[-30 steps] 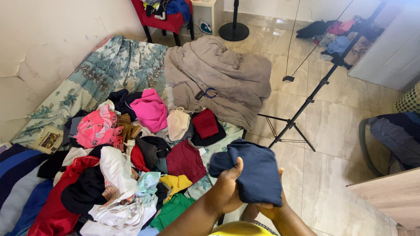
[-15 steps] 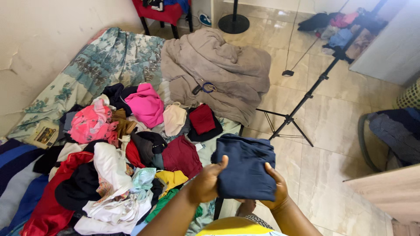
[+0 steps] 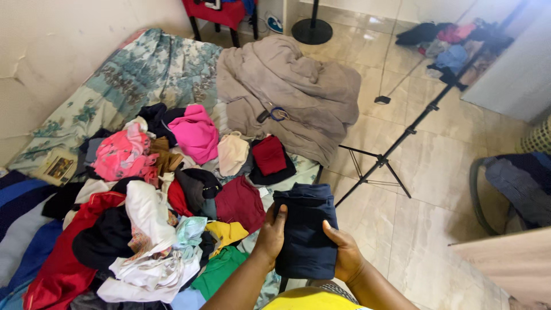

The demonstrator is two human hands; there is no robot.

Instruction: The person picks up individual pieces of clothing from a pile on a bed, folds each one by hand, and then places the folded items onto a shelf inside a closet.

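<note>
A folded navy-blue garment (image 3: 305, 229) is held upright between both hands just off the bed's edge. My left hand (image 3: 271, 235) grips its left side, thumb across the front. On the right side my right hand (image 3: 343, 255) clasps it from below. Left of the hands lies a heap of mixed clothes (image 3: 143, 206) on the bed: red, white, pink, yellow, green and maroon pieces.
A rumpled taupe blanket (image 3: 293, 92) covers the bed's far end, on a floral sheet (image 3: 132, 80). A black tripod stand (image 3: 396, 149) rises from the tiled floor to the right. More clothes (image 3: 442, 43) lie at the back right. A red chair (image 3: 221, 14) stands beyond the bed.
The navy garment has been folded narrower and has come down closer to my body. My right hand has shifted from under it to its right edge.
</note>
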